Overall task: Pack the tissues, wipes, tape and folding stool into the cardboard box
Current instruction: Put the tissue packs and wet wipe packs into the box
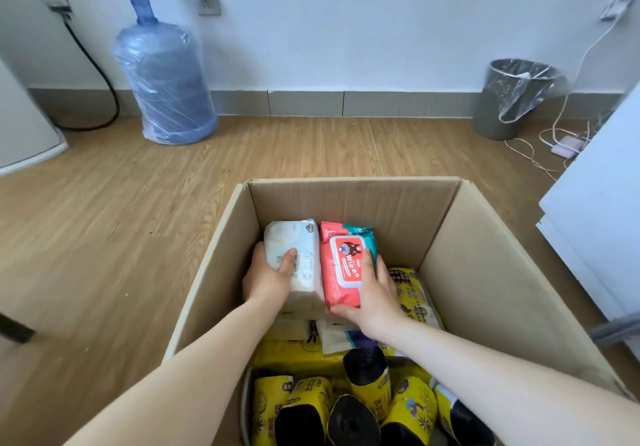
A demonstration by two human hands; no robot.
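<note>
1. Inside cardboard box [485, 272], near far wall: red pack [341, 269] reading "Wipes", long axis toward that wall.
2. Right hand [372, 293] clamped on red pack.
3. Left hand [268, 277] gripping white tissue pack [298, 255] just beside.

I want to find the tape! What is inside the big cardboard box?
Inside the cardboard box: a white pack, a red wipes pack, yellow packs and black rolls. No tape shows; the bottom is covered.
</note>
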